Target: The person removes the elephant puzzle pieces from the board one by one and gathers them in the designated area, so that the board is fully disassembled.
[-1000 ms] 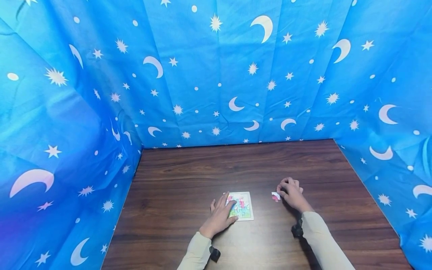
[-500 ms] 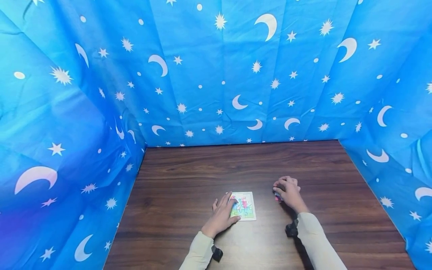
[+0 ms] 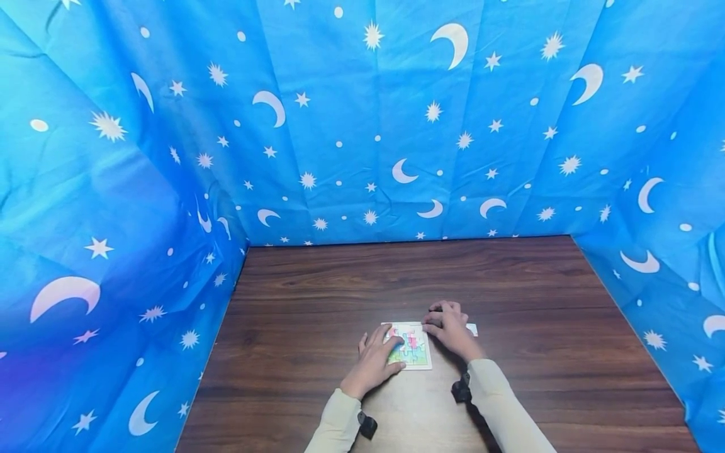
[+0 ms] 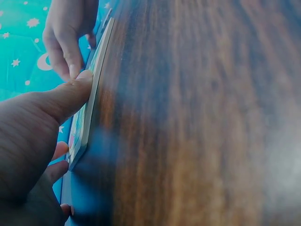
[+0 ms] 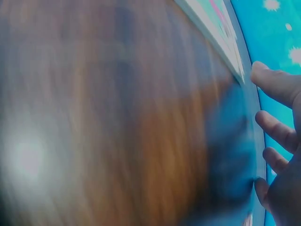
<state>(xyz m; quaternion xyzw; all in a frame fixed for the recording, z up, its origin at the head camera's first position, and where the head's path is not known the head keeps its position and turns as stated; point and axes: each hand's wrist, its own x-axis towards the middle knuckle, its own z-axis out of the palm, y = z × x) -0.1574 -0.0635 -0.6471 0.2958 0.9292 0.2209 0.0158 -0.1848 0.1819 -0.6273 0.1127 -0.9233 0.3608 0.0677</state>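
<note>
The jigsaw puzzle (image 3: 416,353) lies on the tabletop (image 3: 311,283), well apart from the back edge, about midway between the side edges. The left hand (image 3: 372,361) rests on it, fingers loosely spread and gripping nothing. The right hand (image 3: 450,329), its fingers bent, is at the puzzle's back right corner; whether it pinches something, I cannot tell. Just beside it lies a small white piece (image 3: 472,329)
</note>
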